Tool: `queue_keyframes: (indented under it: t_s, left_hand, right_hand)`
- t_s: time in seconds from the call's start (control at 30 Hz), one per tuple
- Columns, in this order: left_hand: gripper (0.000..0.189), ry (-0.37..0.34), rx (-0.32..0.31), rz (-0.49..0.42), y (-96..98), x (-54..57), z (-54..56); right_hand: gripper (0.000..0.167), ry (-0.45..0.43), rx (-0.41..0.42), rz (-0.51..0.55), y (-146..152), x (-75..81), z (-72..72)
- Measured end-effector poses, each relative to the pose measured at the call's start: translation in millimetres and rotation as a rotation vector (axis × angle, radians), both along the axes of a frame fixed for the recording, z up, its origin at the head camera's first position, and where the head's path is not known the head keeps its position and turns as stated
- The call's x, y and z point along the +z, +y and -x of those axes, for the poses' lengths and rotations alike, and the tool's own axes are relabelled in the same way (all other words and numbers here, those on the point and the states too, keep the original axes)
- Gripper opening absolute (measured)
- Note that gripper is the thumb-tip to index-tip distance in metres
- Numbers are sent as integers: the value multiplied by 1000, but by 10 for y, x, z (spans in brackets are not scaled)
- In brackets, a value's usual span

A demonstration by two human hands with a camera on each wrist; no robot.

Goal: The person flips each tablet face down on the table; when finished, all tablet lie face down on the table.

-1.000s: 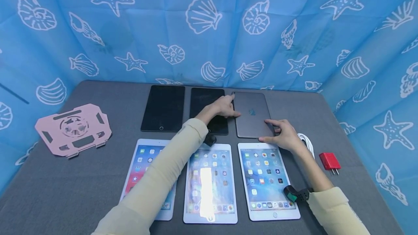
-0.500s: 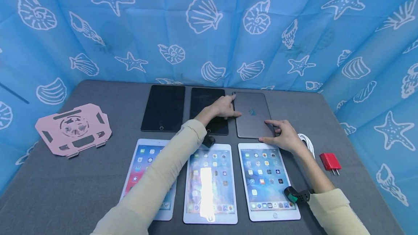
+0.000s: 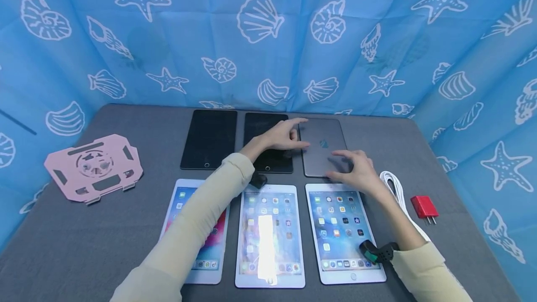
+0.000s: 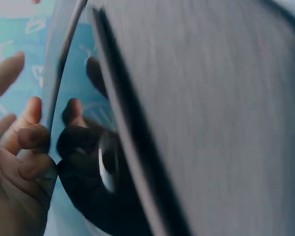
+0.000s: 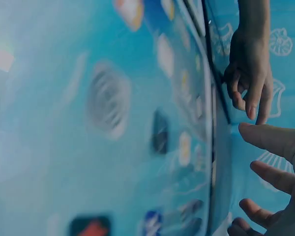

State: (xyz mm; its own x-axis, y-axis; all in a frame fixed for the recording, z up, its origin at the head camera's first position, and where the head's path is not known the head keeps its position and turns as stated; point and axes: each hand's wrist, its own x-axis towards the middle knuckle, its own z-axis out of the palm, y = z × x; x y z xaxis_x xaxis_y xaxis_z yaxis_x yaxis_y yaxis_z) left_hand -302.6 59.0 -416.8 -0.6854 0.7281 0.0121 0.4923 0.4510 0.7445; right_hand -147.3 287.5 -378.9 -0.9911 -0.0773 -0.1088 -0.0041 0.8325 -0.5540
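Head view: the grey tabletop [image 3: 54,246] meets a blue curtain [image 3: 189,27] printed with white shells and starfish. Six tablets occupy two rows: three lit white tablets [image 3: 341,227] in front; two dark black tablets [image 3: 209,136] and one grey tablet [image 3: 320,130], back up, behind. Also present: one pink plate [image 3: 85,179], one white cable [image 3: 401,197], one red charger [image 3: 423,206]. Left hand [image 3: 282,136] and right hand [image 3: 356,169] flank the grey tablet, each grip apart; contact cannot be determined.

Left wrist view: fingers reflect in a dark glossy surface.

Right wrist view: right-hand fingers spread beside a lit screen.

3 tablets [image 3: 323,144] lie behind 3 others [image 3: 270,236] (charger [image 3: 424,207] at right).
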Motion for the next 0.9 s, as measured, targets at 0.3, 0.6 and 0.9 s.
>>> queue_keyframes:
  t_s: [0.3, 0.6, 0.9]
  left_hand:
    - [75, 81, 93, 61, -665, 112, 285]
    - [86, 37, 175, 233, -1276, 196, 437]
    - [103, -22, 169, 316, -1378, 212, 441]
  right_hand:
    - [64, 24, 46, 46, -280, 128, 42]
    - [65, 46, 87, 81, -549, 137, 173]
    - [83, -4, 137, 107, -827, 63, 297]
